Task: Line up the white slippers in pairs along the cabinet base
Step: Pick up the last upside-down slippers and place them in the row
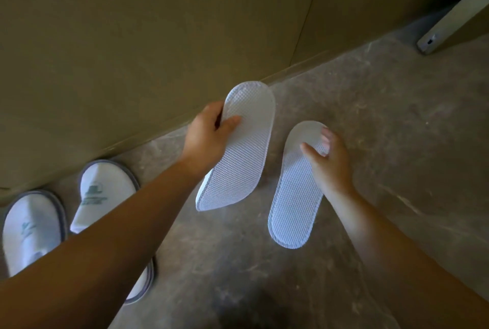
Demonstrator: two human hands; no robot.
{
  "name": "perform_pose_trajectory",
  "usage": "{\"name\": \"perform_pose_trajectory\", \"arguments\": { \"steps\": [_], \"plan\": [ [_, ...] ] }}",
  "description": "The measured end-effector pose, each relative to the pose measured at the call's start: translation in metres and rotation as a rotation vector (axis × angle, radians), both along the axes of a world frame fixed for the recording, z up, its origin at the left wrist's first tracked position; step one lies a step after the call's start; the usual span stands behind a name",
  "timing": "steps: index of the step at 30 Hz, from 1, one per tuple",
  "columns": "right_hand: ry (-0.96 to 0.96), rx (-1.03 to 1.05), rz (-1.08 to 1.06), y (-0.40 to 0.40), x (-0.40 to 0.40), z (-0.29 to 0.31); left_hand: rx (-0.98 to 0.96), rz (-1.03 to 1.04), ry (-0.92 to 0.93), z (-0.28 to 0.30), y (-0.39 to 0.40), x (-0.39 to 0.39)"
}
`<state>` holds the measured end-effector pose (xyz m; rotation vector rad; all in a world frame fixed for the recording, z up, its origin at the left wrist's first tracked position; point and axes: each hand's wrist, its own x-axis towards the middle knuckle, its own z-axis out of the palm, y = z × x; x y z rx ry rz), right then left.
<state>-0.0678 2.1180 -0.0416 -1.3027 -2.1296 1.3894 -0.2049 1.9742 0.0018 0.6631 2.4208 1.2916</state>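
Observation:
Two white slippers show their dotted soles upward. My left hand point(209, 130) grips one slipper point(239, 154) by its edge, thumb across the sole, and holds it tilted just off the floor near the cabinet base point(148, 135). My right hand point(329, 159) holds the other slipper point(296, 201) near its toe end, thumb and fingers curled over the sole. A pair of white slippers with grey trim and green logos, one point(29, 228) beside the other point(103, 191), stands upright at the left by the cabinet base, partly hidden by my left forearm.
The olive cabinet front point(132, 37) fills the upper left. The grey marbled floor point(370, 117) stretches to the right. A pale door edge or panel point(449, 19) stands at the upper right corner.

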Motion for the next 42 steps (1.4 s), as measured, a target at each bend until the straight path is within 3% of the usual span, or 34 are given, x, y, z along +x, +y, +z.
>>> {"name": "perform_pose_trajectory", "arguments": {
  "steps": [5,9,12,17,19,23,26,28,34,38,42],
  "plan": [
    [0.268,-0.310,0.072,-0.020,-0.039,0.041,0.091,-0.079,0.098,0.022,-0.007,-0.002],
    [0.220,-0.513,0.098,-0.020,-0.046,0.064,0.102,-0.165,0.261,0.030,-0.020,0.004],
    [0.197,-0.631,0.097,-0.021,-0.036,0.068,0.084,-0.226,0.279,0.022,-0.022,0.013],
    [0.288,-0.630,0.033,-0.016,-0.017,0.067,0.104,-0.342,0.337,0.009,-0.014,0.031],
    [0.311,-0.627,0.039,-0.015,-0.007,0.068,0.156,-0.289,0.224,0.004,-0.014,0.039],
    [0.262,-0.434,0.025,-0.018,0.012,0.062,0.182,-0.040,-0.242,-0.010,-0.015,0.054],
    [0.203,-0.365,0.094,-0.025,0.025,0.053,0.138,-0.031,-0.678,-0.022,-0.009,0.060],
    [0.185,-0.399,0.105,-0.032,0.034,0.047,0.175,-0.024,-0.844,-0.028,-0.004,0.063],
    [0.203,-0.357,0.063,-0.052,0.039,0.035,0.225,0.020,-0.913,-0.039,-0.010,0.068],
    [0.132,-0.407,-0.041,-0.063,0.025,0.019,0.134,0.009,-0.822,-0.044,-0.035,0.070],
    [0.008,-0.403,0.098,-0.079,0.012,-0.001,-0.026,-0.020,-0.678,-0.054,-0.070,0.065]
  ]
}}
